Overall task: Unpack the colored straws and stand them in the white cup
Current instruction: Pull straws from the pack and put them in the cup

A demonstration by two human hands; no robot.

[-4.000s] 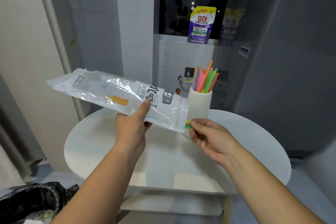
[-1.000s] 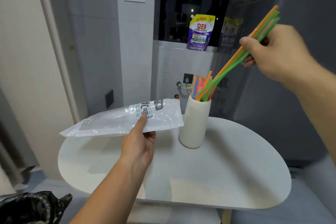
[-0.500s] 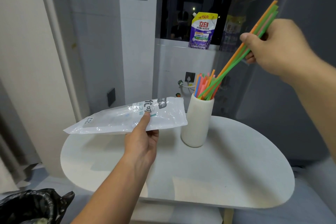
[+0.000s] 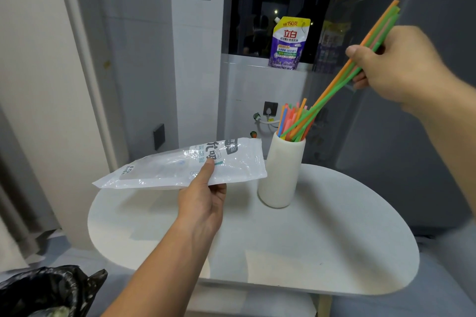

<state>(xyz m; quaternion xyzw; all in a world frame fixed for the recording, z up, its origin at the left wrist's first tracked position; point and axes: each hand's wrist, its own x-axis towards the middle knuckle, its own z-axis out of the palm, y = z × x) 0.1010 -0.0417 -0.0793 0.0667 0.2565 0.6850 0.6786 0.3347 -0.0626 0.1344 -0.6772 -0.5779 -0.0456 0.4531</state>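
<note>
My right hand [image 4: 401, 67] pinches straws [image 4: 334, 89] now entering the white cup [image 4: 280, 170]; beside it my left hand [image 4: 203, 203] grips the apparently emptied bag [image 4: 159, 170].

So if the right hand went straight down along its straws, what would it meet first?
Probably the standing straws in the white cup; the held bundle seems to reach inside its rim.

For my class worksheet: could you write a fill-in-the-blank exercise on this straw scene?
1. The ____ hand pinches the long straws.
2. Their lower ends sit in the cup, whose colour is ____.
3. The left hand holds the plastic packet ____ of the cup.
4. The highest held straw tip is ____.
Answers: right; white; left; orange.
</note>
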